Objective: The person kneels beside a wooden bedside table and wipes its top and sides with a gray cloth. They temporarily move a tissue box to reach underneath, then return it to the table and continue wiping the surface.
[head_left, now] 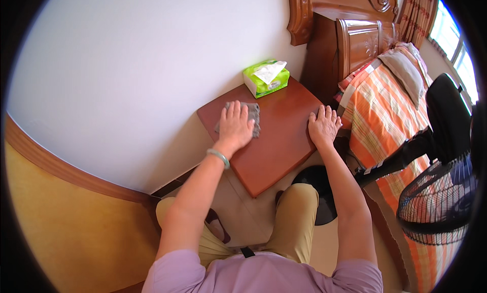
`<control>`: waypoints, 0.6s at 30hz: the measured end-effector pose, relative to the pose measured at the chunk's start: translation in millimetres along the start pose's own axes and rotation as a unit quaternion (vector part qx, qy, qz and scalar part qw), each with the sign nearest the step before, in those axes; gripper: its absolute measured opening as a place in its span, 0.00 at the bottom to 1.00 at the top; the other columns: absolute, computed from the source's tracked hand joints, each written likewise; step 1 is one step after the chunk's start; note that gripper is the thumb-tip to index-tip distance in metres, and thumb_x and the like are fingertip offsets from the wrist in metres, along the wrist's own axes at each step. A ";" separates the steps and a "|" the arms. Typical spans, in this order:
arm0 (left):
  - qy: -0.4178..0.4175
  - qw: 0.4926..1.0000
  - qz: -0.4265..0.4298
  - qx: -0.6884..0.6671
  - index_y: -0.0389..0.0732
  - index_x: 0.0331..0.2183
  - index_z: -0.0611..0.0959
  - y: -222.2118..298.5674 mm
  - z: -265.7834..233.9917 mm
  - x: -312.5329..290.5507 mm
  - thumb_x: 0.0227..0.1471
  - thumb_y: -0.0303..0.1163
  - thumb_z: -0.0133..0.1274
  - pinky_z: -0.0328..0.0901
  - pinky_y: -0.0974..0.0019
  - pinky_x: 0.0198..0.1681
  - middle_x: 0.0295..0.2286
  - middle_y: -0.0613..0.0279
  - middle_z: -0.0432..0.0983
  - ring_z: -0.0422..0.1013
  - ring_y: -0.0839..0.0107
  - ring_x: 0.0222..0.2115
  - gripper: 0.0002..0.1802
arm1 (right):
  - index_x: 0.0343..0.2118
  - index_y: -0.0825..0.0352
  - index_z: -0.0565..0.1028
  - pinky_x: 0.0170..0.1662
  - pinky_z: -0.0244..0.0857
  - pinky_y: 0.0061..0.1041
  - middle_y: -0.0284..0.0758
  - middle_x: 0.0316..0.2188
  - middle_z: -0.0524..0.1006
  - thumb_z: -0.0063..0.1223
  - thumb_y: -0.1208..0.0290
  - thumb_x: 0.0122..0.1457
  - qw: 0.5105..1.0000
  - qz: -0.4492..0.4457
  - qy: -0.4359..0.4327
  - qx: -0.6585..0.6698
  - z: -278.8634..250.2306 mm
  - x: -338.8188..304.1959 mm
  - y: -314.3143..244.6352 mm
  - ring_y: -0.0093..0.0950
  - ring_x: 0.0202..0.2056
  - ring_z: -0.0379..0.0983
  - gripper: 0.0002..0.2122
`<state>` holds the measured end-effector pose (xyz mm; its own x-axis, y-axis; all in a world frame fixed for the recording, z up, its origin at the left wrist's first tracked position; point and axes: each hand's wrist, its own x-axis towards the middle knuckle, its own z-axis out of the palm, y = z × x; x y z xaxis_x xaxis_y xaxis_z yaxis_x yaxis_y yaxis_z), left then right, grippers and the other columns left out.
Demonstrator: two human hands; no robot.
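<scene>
A grey cloth (253, 119) lies bunched on the reddish-brown tabletop (274, 140), near its left side by the wall. My left hand (236, 124) holds the cloth down under its palm and fingers, with the thumb out to the right; a pale green bangle (219, 158) circles that wrist. Over at the right edge of the tabletop, my right hand (324, 125) rests palm down with its fingers apart, holding nothing. Behind both hands, a bright green tissue pack (266, 85) stands at the back corner, a white tissue (270, 71) sticking out of its top.
A white wall (147, 74) borders the table's left side. On the right is a bed with a carved wooden headboard (368, 39) and an orange plaid cover (383, 115). A black fan (436, 201) stands close to my right arm, its round base (324, 214) by my knee.
</scene>
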<state>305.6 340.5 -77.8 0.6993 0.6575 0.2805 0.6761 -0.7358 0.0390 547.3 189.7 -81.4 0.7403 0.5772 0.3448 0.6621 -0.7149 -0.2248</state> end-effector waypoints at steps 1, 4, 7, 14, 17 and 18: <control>-0.004 1.000 0.001 0.003 0.34 0.61 0.64 18.2 -4.9 -13.6 0.61 0.48 0.41 0.41 0.48 0.67 0.63 0.43 0.53 0.47 0.52 0.66 0.35 | 0.60 0.66 0.66 0.68 0.38 0.47 0.43 0.63 0.63 0.39 0.55 0.62 1.000 -0.001 0.009 0.000 0.3 0.4 1.3 0.44 0.65 0.54 0.27; -0.009 0.999 -0.009 -0.039 0.34 0.62 0.62 69.7 -10.1 -46.8 0.61 0.50 0.41 0.38 0.46 0.68 0.64 0.40 0.51 0.44 0.49 0.67 0.37 | 0.60 0.66 0.67 0.68 0.39 0.48 0.43 0.62 0.64 0.39 0.55 0.62 0.999 -0.014 0.028 0.009 4.5 1.2 -3.3 0.45 0.65 0.55 0.27; -0.014 0.947 -0.019 -0.322 0.33 0.63 0.60 73.3 -10.7 -41.9 0.61 0.45 0.44 0.38 0.48 0.68 0.64 0.37 0.49 0.43 0.46 0.67 0.36 | 0.61 0.65 0.65 0.68 0.38 0.48 0.42 0.64 0.61 0.40 0.53 0.62 0.999 -0.015 -0.014 0.025 -4.3 4.7 -8.4 0.42 0.66 0.51 0.28; 0.234 0.927 -0.219 -0.194 0.33 0.51 0.70 -18.1 -26.4 -49.8 0.49 0.37 0.54 0.55 0.43 0.55 0.48 0.44 0.69 0.61 0.46 0.53 0.29 | 0.55 0.60 0.70 0.66 0.43 0.46 0.39 0.58 0.67 0.48 0.56 0.61 0.934 -0.268 -0.007 0.238 -57.5 -56.7 -62.1 0.40 0.63 0.56 0.22; 0.092 0.897 -0.359 -0.242 0.34 0.64 0.53 -21.6 -19.6 -44.8 0.58 0.44 0.49 0.41 0.44 0.66 0.64 0.36 0.44 0.42 0.45 0.66 0.42 | 0.56 0.59 0.70 0.67 0.42 0.45 0.38 0.59 0.68 0.44 0.57 0.62 0.933 -0.338 0.010 0.124 -35.2 -104.1 -74.7 0.37 0.63 0.58 0.21; 0.092 0.899 -0.356 -0.240 0.34 0.64 0.53 -26.7 -9.2 -46.7 0.59 0.44 0.49 0.40 0.42 0.66 0.65 0.37 0.43 0.41 0.45 0.66 0.41 | 0.57 0.59 0.70 0.67 0.42 0.45 0.37 0.60 0.67 0.43 0.57 0.63 0.935 -0.332 0.009 0.123 -31.4 -108.2 -75.1 0.37 0.64 0.58 0.21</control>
<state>252.8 327.9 -83.1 0.0499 0.9836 0.1732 0.7276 -0.1546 0.6683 413.8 168.6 -73.2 0.1553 0.8537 0.4970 0.9836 -0.0867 -0.1584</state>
